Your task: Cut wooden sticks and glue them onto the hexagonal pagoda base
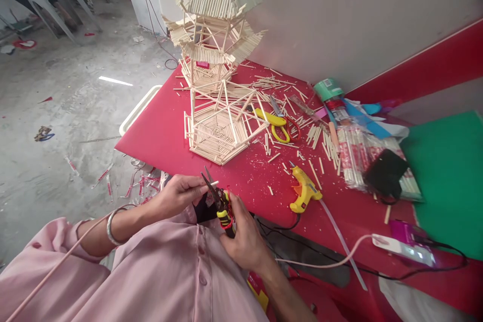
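Observation:
Between the thumb and fingers of my left hand (184, 193) is pinched a short wooden stick (214, 183). Its end reaches across the dark pointed blades of the snips (217, 196), which look parted. My right hand (241, 234) is wrapped round their black and yellow handles. Just past my hands, a tiered pagoda model (219, 131) of glued sticks stands on the red table (151, 131). To the right of my hands lies a yellow glue gun (304, 190), with its glue stick poking out behind.
Yellow-handled scissors (277, 123) rest among loose cut sticks (271, 83). Plastic packs of sticks (358, 153), a black pouch (385, 173), a green sheet (449, 181) and a lit white power bank (403, 250) with a cable are on the right. Wrappers (141, 186) litter the floor.

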`<state>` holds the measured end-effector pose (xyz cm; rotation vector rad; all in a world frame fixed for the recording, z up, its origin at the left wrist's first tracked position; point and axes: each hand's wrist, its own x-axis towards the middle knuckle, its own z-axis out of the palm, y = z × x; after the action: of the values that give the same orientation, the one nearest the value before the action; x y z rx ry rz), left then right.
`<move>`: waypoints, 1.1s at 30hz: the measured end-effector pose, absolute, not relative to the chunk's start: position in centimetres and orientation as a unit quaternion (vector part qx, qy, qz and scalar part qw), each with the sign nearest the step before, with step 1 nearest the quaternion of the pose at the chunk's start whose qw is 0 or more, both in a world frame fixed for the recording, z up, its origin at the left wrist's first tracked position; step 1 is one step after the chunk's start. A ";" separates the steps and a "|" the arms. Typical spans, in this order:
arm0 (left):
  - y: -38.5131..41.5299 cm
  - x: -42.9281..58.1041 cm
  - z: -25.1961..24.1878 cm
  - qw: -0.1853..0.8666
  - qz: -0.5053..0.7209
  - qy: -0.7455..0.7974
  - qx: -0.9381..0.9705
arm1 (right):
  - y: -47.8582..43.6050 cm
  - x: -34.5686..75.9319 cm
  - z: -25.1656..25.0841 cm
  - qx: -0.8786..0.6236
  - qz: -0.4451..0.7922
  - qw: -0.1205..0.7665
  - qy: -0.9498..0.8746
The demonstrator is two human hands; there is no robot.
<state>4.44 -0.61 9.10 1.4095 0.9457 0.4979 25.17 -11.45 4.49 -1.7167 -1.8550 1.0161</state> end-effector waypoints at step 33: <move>0.2 4.6 7.8 0.595 0.214 0.411 0.657 | -11.3 25.2 6.7 -0.569 0.570 0.279 -0.523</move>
<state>4.60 0.25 7.76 1.5256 0.9541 0.4978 25.16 -11.33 6.68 -1.5258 -1.4023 1.5290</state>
